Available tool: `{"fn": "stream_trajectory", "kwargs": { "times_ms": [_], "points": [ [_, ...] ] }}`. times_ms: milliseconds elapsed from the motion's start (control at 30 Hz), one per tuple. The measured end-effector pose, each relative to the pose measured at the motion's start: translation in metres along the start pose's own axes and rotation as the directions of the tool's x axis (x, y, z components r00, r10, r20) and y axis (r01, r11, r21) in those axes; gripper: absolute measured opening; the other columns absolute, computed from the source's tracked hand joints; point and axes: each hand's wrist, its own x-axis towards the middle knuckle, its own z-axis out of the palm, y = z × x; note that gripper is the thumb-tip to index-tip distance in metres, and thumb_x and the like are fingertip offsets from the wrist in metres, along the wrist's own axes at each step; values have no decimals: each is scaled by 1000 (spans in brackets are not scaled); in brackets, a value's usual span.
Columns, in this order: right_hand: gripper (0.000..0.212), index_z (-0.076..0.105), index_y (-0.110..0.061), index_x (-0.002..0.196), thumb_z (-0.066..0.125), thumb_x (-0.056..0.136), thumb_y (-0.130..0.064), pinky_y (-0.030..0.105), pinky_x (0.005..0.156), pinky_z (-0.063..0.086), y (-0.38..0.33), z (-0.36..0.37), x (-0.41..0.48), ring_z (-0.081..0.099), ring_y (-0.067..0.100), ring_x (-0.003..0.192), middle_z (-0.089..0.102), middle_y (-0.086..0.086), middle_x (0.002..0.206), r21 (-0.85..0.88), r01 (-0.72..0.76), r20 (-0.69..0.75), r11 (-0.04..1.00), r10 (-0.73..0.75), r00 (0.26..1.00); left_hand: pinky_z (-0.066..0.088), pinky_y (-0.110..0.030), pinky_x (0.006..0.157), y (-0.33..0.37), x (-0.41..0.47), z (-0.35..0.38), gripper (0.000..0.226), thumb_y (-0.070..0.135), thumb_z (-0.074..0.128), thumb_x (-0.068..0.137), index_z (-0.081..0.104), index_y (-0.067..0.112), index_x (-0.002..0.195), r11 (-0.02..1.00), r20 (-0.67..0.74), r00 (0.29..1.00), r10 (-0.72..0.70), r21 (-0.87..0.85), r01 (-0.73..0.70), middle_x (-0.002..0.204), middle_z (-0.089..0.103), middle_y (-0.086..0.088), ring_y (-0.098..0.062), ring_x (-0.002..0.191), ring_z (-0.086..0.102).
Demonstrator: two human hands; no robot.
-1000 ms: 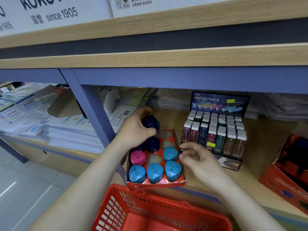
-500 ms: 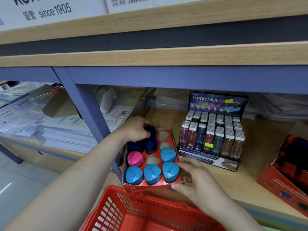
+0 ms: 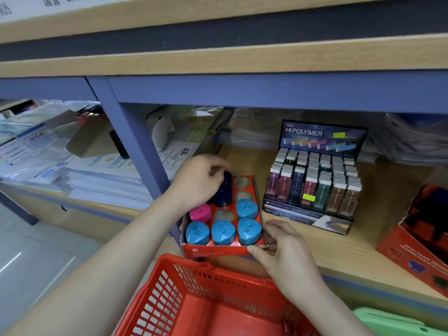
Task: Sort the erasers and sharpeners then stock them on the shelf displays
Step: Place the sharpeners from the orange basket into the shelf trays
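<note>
I start from the wooden shelf (image 3: 303,241): the sharpeners are not deep on it. They stand at its very front edge, next to the blue post (image 3: 135,151). Below that edge hangs the red basket (image 3: 169,287), so I judge the biggest danger is the whole display tipping forward and falling into it.

The eraser display (image 3: 315,187) stands just beside on the right. A hard push sideways could knock it or disturb its rows.

The red tray (image 3: 213,251) is light card, I think. My right hand (image 3: 281,248) pinches its front right corner between thumb and fingers, a small hold, so the corner may bend or slip.

My left hand (image 3: 196,183) is curled round the dark blue sharpener (image 3: 224,190) at the back left of the tray. The picture is blurred there, and I cannot tell if the sharpener sits fully in a hole. If I press it in crooked, the back of the tray goes down and the light blue sharpeners (image 3: 248,230) in front may jump out.
</note>
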Motion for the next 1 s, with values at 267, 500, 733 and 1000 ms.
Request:
{"fn": "stream_trajectory", "kwargs": {
  "times_ms": [267, 500, 733, 1000],
  "points": [
    [26, 56, -26, 105, 65, 83, -15, 23, 72, 44, -3, 0, -59, 54, 3, 77, 55, -12, 87, -37, 142, -34, 989, -143, 989, 51, -22, 71, -24, -172, 2, 28, 11, 55, 76, 73, 32, 80, 919, 372, 925, -70, -335, 205, 77, 72, 11, -3, 74, 66],
    [43, 51, -24, 127, 58, 86, -31, 30, 91, 46, 65, 103, -110, 58, 26, 115, 62, 5, 122, -403, -30, 656, 915, 311, 688, 47, -30, 85, -141, -244, 147, 23, 22, 53, 87, 66, 19, 106, 943, 758, 583, -293, 328, 48, 106, 70, -5, -25, 105, 63],
    [75, 21, -22, 150, 57, 88, -43, 31, 101, 42, 125, 190, -171, 47, 31, 130, 43, 17, 144, -616, -145, 719, 774, 628, 298, 45, -39, 97, -180, -286, 238, 80, 52, 67, 81, 30, 17, 143, 939, 944, 204, -260, 297, -174, 136, 45, -17, -36, 121, 49],
    [81, 22, -44, 146, 68, 81, -52, 45, 106, 36, 141, 228, -212, 26, 41, 132, 22, 7, 146, -680, -323, 523, 658, 744, 415, 41, -41, 98, -156, -316, 279, 60, 61, 60, 73, 51, 29, 123, 956, 959, 171, -224, 251, -154, 127, 33, -12, -37, 125, 32]
  ]
}}
